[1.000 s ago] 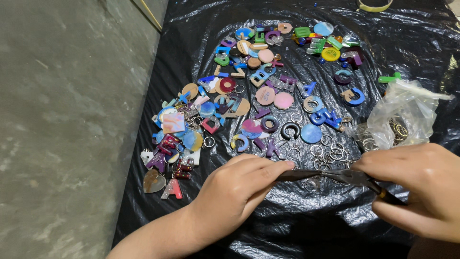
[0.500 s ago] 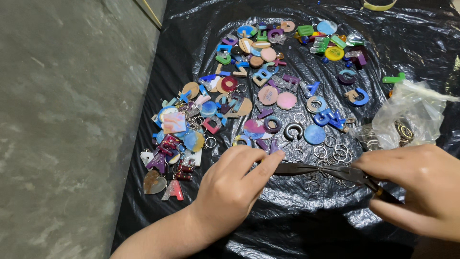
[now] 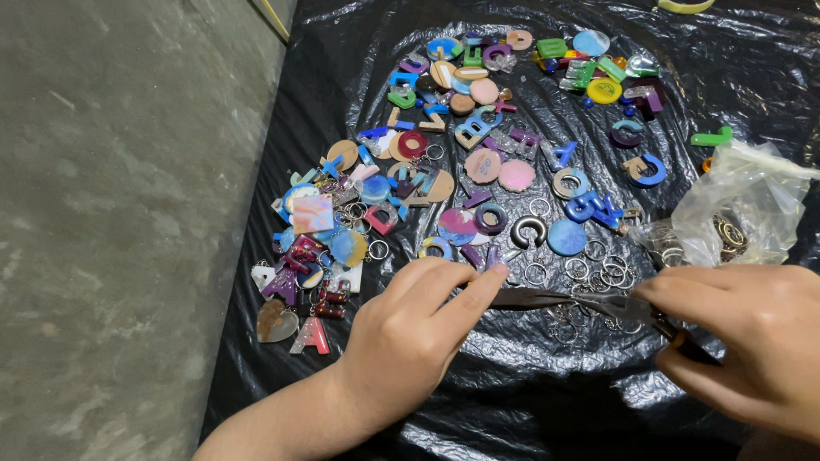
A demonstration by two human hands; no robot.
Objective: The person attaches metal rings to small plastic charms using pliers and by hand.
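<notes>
Black plastic sheet [image 3: 530,401] — crinkled, glossy, spread over a grey concrete floor [image 3: 128,213]. Scattered charms: a dense pile at the sheet's left edge, including a square pastel tile [image 3: 313,213], a red letter piece [image 3: 313,338] and a brown heart [image 3: 275,321] lying side by side nearest the floor. Centre: two pink discs [image 3: 500,171], a dark ring-shaped piece [image 3: 528,230], a blue disc [image 3: 567,237]. Far end: a yellow round charm [image 3: 604,90] among green blocks [image 3: 553,48]; a green L-shaped piece [image 3: 712,137] lies apart at the right. Clear plastic bag [image 3: 752,196] — crumpled, at the right edge, metal rings inside. Yellow band [image 3: 683,5] cut off by the top edge.
</notes>
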